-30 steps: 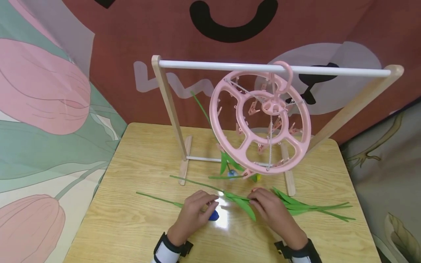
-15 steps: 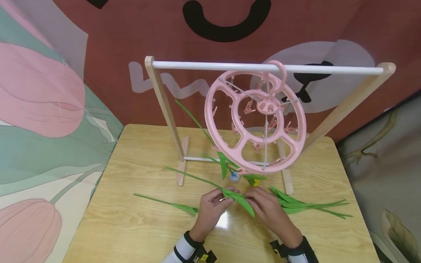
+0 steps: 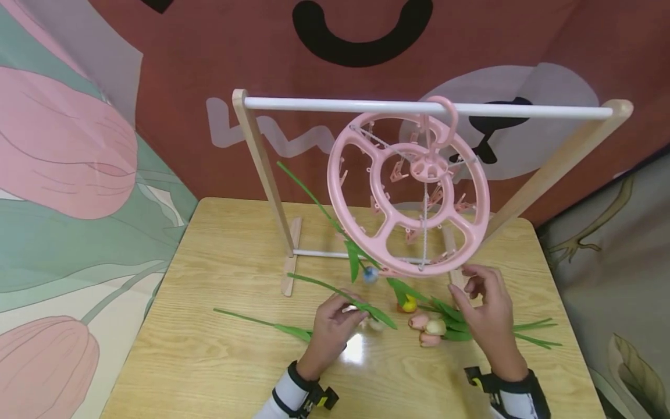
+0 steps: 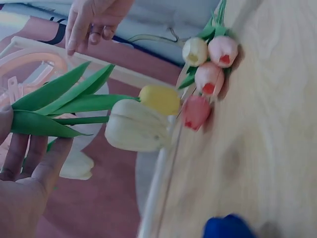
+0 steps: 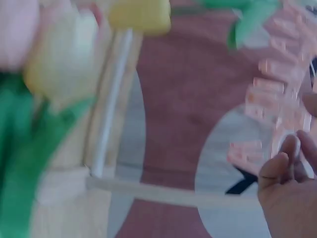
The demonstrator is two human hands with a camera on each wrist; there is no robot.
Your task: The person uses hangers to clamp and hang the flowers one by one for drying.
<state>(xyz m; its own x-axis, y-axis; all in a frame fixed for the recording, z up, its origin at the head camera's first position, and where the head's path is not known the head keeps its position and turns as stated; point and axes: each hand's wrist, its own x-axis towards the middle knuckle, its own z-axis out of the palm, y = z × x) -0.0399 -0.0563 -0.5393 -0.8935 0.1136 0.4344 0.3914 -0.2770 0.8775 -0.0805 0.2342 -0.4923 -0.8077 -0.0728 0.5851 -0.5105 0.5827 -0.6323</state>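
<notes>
Left hand (image 3: 335, 326), lower centre of frame, pinches a white tulip (image 3: 374, 323) by its green leaves. Right hand (image 3: 487, 317), lower right, hovers with fingers relaxed, holding nothing, just below the pink clip hanger (image 3: 408, 195). Bunch of tulips (image 3: 426, 329) lies on the table (image 3: 209, 361) between both hands.

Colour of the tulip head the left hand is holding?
Cream-white tulip, gripped by its green leaves in the left hand; clearest in the left wrist view.
</notes>
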